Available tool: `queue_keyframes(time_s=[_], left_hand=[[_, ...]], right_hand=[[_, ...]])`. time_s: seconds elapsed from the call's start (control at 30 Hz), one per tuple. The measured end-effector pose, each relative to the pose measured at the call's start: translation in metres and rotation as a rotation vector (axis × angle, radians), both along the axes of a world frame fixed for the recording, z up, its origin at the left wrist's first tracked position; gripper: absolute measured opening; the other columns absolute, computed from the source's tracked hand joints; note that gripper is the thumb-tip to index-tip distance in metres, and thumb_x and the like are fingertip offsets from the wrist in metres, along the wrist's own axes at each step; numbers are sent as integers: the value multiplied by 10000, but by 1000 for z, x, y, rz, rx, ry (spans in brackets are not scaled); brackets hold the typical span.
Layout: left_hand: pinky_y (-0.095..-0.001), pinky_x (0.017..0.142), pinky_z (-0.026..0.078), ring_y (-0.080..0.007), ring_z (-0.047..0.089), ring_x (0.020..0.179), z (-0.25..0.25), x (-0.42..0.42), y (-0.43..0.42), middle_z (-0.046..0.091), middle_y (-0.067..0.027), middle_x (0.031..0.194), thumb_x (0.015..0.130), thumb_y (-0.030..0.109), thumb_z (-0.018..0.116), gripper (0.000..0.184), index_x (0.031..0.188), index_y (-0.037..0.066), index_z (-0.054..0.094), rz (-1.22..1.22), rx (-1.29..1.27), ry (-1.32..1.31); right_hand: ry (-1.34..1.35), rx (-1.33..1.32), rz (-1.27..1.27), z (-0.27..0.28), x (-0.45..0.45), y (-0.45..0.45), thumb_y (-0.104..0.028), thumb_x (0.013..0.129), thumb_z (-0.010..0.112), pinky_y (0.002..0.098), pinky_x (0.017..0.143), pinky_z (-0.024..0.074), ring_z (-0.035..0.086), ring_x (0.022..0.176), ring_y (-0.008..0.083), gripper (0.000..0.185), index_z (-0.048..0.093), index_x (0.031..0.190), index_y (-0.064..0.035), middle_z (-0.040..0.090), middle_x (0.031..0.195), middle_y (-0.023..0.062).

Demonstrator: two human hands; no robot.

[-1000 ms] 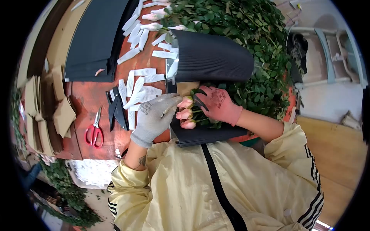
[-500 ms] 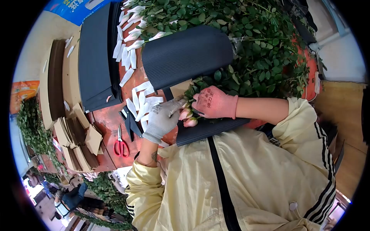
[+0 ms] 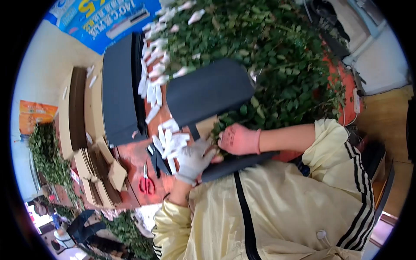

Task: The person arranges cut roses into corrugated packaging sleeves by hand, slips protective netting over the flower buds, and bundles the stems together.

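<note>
Gray-gloved left fingers reach over pink roses, partly hidden just beneath them; whether they grip cannot be told. Pink-gloved right fingers curl beside green leaves, their hold hidden. White mesh sleeves lie near the left fingers.

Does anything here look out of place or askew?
Small things only: one cardboard piece lies skewed beside the cardboard stack, a pale scrap sits stray on the dark sheets, and glove colours differ: grey on the left hand, pink on the right hand.
</note>
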State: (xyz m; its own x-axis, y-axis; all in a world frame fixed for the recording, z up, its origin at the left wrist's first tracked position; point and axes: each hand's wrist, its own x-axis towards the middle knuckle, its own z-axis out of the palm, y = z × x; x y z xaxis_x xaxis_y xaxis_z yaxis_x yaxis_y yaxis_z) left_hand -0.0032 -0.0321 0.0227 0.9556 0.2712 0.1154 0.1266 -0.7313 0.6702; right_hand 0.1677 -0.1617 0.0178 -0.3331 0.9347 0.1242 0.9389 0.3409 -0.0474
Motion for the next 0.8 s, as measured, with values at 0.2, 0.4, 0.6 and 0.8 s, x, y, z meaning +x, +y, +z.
queue_keyframes(time_s=[0.2, 0.4, 0.6, 0.8], left_hand=[[-386, 763, 493, -303, 614, 957, 10, 4, 4, 606, -143, 1141, 847, 269, 552, 278, 1051, 99, 633, -6, 18, 210], [-382, 833, 476, -323, 600, 975, 25, 17, 10, 613, -161, 1102, 864, 255, 535, 295, 1043, 40, 629, -42, -51, 198], [-380, 785, 489, -296, 611, 937, 25, 21, 15, 610, -114, 1096, 868, 284, 533, 285, 1022, 67, 635, -21, -80, 208], [-368, 747, 499, -276, 622, 906, 19, 19, 16, 620, -88, 1069, 857, 294, 552, 272, 996, 80, 646, 17, -125, 161]], right_hand=[[486, 31, -100, 149, 45, 38, -283, 782, 574, 330, 822, 452, 597, 925, 235, 284, 636, 1007, -122, 611, 932, 73], [397, -88, -411, 60, 152, 184, -199, 807, 530, 376, 891, 433, 583, 975, 305, 218, 637, 980, -119, 613, 1000, 114], [-240, -270, -390, 6, 176, 268, -153, 801, 516, 352, 844, 453, 599, 1008, 245, 253, 610, 1022, -73, 618, 1071, 131], [-560, -379, -243, -9, 169, 273, -151, 702, 645, 327, 813, 470, 618, 956, 233, 282, 606, 961, -46, 634, 1005, 124]])
